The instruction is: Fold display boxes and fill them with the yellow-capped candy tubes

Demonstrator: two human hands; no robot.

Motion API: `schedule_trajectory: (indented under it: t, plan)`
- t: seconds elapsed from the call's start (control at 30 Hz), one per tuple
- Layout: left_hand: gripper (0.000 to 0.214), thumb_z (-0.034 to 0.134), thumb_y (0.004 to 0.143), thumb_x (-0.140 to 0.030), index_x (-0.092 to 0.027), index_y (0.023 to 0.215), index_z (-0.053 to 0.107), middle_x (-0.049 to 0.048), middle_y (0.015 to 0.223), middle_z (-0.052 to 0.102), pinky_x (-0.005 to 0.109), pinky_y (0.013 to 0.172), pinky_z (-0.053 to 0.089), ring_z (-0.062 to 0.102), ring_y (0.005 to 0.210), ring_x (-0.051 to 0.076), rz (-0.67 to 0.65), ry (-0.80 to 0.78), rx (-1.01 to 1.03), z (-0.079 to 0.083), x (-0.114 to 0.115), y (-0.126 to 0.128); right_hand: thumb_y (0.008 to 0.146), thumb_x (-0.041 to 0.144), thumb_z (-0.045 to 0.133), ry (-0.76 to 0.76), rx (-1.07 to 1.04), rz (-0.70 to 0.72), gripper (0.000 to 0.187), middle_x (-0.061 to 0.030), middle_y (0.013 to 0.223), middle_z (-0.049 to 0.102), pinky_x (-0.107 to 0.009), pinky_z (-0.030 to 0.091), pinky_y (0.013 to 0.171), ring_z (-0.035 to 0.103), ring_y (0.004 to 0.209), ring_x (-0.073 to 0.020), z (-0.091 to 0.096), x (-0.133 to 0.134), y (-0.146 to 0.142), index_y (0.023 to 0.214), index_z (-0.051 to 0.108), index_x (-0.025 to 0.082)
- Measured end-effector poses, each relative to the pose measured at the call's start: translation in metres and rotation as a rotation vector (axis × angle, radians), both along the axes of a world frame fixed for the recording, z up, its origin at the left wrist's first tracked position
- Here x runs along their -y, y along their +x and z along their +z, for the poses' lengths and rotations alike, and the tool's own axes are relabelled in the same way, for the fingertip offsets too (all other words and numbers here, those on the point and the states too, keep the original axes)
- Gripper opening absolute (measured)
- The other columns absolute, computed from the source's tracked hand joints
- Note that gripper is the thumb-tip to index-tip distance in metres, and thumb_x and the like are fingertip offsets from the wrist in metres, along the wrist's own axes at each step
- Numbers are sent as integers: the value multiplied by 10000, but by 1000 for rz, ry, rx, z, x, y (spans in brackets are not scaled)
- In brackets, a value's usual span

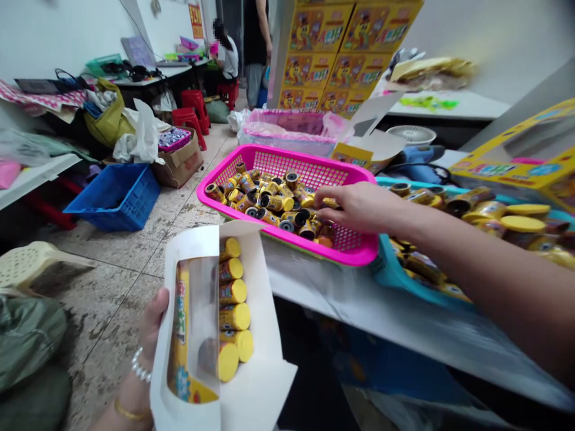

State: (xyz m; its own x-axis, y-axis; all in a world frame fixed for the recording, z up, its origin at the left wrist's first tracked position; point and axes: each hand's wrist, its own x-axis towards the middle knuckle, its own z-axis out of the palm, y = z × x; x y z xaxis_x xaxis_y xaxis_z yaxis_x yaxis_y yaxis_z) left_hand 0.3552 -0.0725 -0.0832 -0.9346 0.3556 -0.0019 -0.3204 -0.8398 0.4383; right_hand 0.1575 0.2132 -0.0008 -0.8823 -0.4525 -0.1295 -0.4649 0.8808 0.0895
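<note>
The left hand (pixel 151 326) grips a white box (pixel 265 311) with 6 yellow-topped tubes (pixel 233 314) inside, while the right hand (pixel 359 206) pinches 1 more tube (pixel 330 203) over the heaped pink basket (pixel 265 148) at 1 o'clock.

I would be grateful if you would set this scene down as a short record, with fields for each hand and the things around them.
Left hand: holds an open white cardboard window box of yellow-capped canisters
Right hand: touches a small yellow canister
Nearby: bright pink plastic mesh basket of loose canisters; teal plastic crate of larger ones
Rest: blue plastic crate on tiled floor; seated co-worker
</note>
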Motion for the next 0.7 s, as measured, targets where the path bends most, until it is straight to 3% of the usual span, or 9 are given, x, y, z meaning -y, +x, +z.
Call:
schedule_trajectory:
  t: [0.1, 0.2, 0.3, 0.37, 0.53, 0.6, 0.7]
  plan:
    - [359, 515, 951, -383, -225, 1149, 770, 67, 1243, 741, 486, 1198, 353, 541, 1356, 327, -108, 58, -130, 2, -1, -3, 920, 370, 539, -387, -30, 85, 364, -57, 803, 706, -315, 440, 631, 654, 710, -222, 18, 1, 34, 1244, 539, 205]
    - [365, 514, 950, -403, -205, 1081, 790, 68, 1272, 727, 521, 1206, 329, 514, 1377, 344, -89, 84, -124, 4, -8, -8, 874, 336, 622, -682, 192, 329, 377, -63, 947, 723, -294, 489, 658, 673, 779, -198, 27, 18, 75, 1214, 526, 206]
    - [366, 558, 930, -416, -178, 1109, 772, 90, 1310, 705, 529, 1202, 335, 480, 1403, 361, 0, 42, -83, -3, -13, -8, 865, 225, 642, -733, 380, 488, 220, -17, 893, 698, -248, 477, 640, 646, 744, -144, 27, 42, 101, 1083, 619, 214]
    - [395, 602, 900, -449, -172, 1138, 754, 109, 1300, 708, 533, 1186, 363, 472, 1407, 373, 45, -1, -40, -8, -12, -6, 835, 165, 652, -759, 422, 503, 215, -12, 885, 676, -237, 475, 638, 621, 734, -128, 24, 54, 107, 1046, 635, 201]
    - [499, 600, 885, -501, -198, 1274, 677, 127, 1342, 681, 547, 1157, 397, 491, 1392, 378, 103, -23, 9, -11, -6, 1, 919, 156, 530, -978, 624, 509, 399, -59, 1157, 665, -258, 543, 754, 661, 912, -141, 15, 61, 103, 1313, 522, 216]
    - [537, 628, 868, -499, -208, 1319, 648, 125, 1358, 671, 555, 1159, 392, 495, 1389, 378, 105, -24, 22, -8, -5, 2, 930, 139, 513, -1002, 611, 555, 366, -46, 1171, 679, -268, 537, 841, 663, 1000, -149, 13, 59, 101, 1281, 570, 228]
    - [516, 666, 847, -496, -204, 1272, 685, 113, 1329, 691, 548, 1160, 395, 504, 1382, 374, 80, -24, 29, -6, -5, 2, 833, 66, 598, -1007, 477, 553, 274, -16, 1042, 712, -239, 519, 835, 664, 929, -133, 8, 62, 103, 1066, 645, 204]
